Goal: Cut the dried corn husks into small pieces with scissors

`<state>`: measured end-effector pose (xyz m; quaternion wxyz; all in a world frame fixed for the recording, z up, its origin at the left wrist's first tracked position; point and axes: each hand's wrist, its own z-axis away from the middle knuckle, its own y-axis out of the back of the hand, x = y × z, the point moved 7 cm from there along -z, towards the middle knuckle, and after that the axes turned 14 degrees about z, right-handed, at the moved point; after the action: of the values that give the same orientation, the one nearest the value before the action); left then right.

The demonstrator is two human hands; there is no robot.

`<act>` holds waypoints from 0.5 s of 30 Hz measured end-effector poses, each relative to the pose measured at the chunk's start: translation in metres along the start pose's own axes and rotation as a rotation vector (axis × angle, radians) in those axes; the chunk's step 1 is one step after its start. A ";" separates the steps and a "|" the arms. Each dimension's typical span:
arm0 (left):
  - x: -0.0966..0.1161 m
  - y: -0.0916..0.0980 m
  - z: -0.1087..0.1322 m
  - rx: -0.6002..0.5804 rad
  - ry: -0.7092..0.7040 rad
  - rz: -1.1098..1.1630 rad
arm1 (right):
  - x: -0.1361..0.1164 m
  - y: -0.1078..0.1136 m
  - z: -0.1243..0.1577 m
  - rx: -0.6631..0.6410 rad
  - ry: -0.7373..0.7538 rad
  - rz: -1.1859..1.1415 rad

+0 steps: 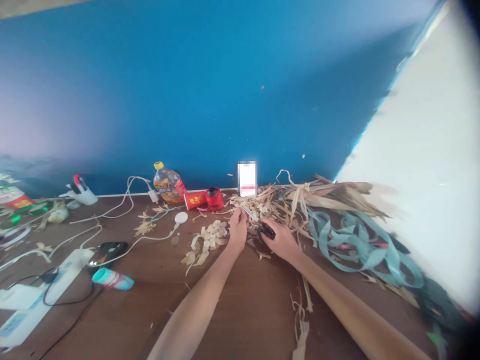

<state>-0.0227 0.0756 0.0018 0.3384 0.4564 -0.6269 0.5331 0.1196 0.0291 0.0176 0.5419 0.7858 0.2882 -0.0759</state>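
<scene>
My right hand point(279, 241) is closed round the black handles of a pair of scissors point(253, 217). The blades point up and left, reaching to the fingertips of my left hand point(238, 226). Those left fingers are pinched together; whatever is between them is too small to make out. Just beyond both hands lies a heap of pale dry husk scraps point(258, 202). Left of my left hand, a cluster of pale petal-shaped pieces point(213, 236) rests on the brown table point(247, 305).
A phone with a bright screen point(247, 179) leans on the blue wall. To its left are a red cup point(194, 200), a bottle point(167, 185) and a power strip point(48, 300) with cables. Dried husks point(333, 195) and a tangled teal ribbon point(360, 245) lie right.
</scene>
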 end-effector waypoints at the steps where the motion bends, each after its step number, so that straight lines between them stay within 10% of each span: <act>1: 0.000 0.000 0.000 0.000 0.003 0.000 | 0.000 0.000 0.000 -0.003 0.002 -0.007; 15: 0.008 0.006 0.002 0.085 -0.070 -0.088 | 0.002 0.000 -0.001 0.002 -0.001 -0.032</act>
<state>-0.0307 0.0721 0.0061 0.3195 0.5157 -0.5946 0.5276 0.1211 0.0311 0.0166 0.5398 0.7817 0.3006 -0.0851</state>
